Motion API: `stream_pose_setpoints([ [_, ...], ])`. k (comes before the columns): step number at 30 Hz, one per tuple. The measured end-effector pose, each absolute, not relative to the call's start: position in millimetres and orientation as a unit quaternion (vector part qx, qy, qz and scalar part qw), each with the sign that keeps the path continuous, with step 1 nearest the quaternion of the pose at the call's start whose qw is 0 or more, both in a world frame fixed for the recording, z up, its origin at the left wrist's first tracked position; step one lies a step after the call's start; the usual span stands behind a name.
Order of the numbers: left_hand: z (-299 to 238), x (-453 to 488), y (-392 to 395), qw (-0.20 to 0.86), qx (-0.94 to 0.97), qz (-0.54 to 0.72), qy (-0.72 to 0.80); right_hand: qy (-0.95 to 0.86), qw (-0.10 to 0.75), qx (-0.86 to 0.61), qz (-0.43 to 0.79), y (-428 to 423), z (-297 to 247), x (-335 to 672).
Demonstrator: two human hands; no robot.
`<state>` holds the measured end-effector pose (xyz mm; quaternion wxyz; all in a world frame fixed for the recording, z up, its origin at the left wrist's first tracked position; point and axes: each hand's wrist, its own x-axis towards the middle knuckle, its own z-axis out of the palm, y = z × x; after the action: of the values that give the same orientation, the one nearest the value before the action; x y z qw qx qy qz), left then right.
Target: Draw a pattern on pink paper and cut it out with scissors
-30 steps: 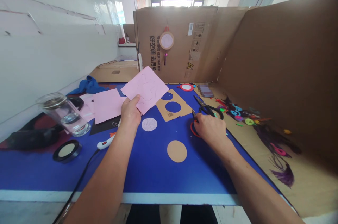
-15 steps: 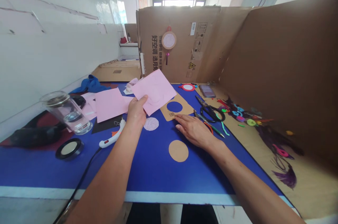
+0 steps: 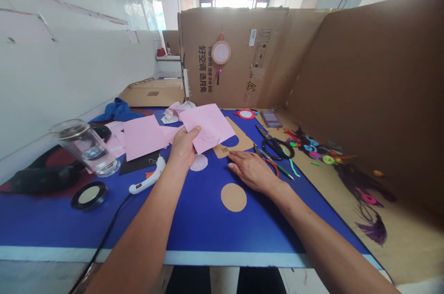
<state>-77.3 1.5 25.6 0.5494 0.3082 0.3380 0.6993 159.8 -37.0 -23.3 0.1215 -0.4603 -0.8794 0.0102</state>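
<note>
My left hand [image 3: 185, 148] pinches a pink paper sheet [image 3: 208, 123] by its near left edge, thumb on top. Faint curved pencil lines show on this sheet, which hangs tilted over part of a cardboard piece with a round hole [image 3: 245, 140]. The fingers of my right hand [image 3: 251, 169] lie outstretched, their tips on the near edge of that cardboard. Nearer to me is a loose cardboard disc [image 3: 234, 197]. A small pale pink paper disc [image 3: 199, 163] lies partly behind my left hand. Beside my right hand are black-handled scissors [image 3: 276, 148] and a green pencil-like tool [image 3: 285, 173].
On the left are a glue gun [image 3: 149, 180] with a cord, a glass jar [image 3: 100, 157] with water, a tape roll [image 3: 89, 196] and more pink paper [image 3: 142, 137]. Tassels [image 3: 373, 227] and small coloured bits lie right. Cardboard walls [image 3: 236, 21] stand behind, with a round ornament [image 3: 221, 52].
The pink sheet in my left hand has moved slightly right and lower, now covering more of the round hole. My right hand stays almost where it was.
</note>
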Motion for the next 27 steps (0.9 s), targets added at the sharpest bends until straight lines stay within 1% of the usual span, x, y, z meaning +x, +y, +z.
stream_pose_setpoints([
  [4, 26.0, -76.5, 0.7, 0.551, 0.321, 0.689, 0.346, -0.88, 0.142, -0.454, 0.015, -34.8, -27.1, 160.3],
  [6, 26.1, -76.8, 0.6, 0.553, 0.332, 0.682, 0.346, -0.878, 0.172, -0.445, 0.027, -32.6, -29.3, 162.0],
  [8, 26.5, -77.0, 0.2, 0.556, 0.345, 0.675, 0.343, -0.866, 0.232, -0.439, 0.049, -29.4, -30.6, 165.1],
  [10, 27.5, -76.7, -1.1, 0.562, 0.355, 0.667, 0.336, -0.83, 0.319, -0.45, 0.084, -25.5, -29.9, 169.1],
  [12, 29.2, -75.6, -3.1, 0.572, 0.365, 0.658, 0.326, -0.762, 0.416, -0.473, 0.151, -21.8, -26.8, 173.2],
  [14, 30.8, -73.8, -5.5, 0.581, 0.375, 0.647, 0.321, -0.665, 0.502, -0.481, 0.273, -19.0, -21.9, 176.6],
  [16, 31.7, -71.6, -7.7, 0.588, 0.387, 0.633, 0.321, -0.56, 0.555, -0.46, 0.408, -17.6, -16.4, 178.5],
  [17, 31.6, -70.4, -8.5, 0.591, 0.391, 0.627, 0.323, -0.516, 0.57, -0.445, 0.46, -17.4, -14.0, 178.8],
  [19, 30.4, -67.8, -9.5, 0.599, 0.394, 0.615, 0.327, -0.46, 0.588, -0.42, 0.516, -18.0, -9.9, 178.1],
  [27, 22.7, -57.5, -13.1, 0.608, 0.424, 0.575, 0.347, -0.414, 0.58, -0.364, 0.6, -24.3, -3.4, 168.2],
])
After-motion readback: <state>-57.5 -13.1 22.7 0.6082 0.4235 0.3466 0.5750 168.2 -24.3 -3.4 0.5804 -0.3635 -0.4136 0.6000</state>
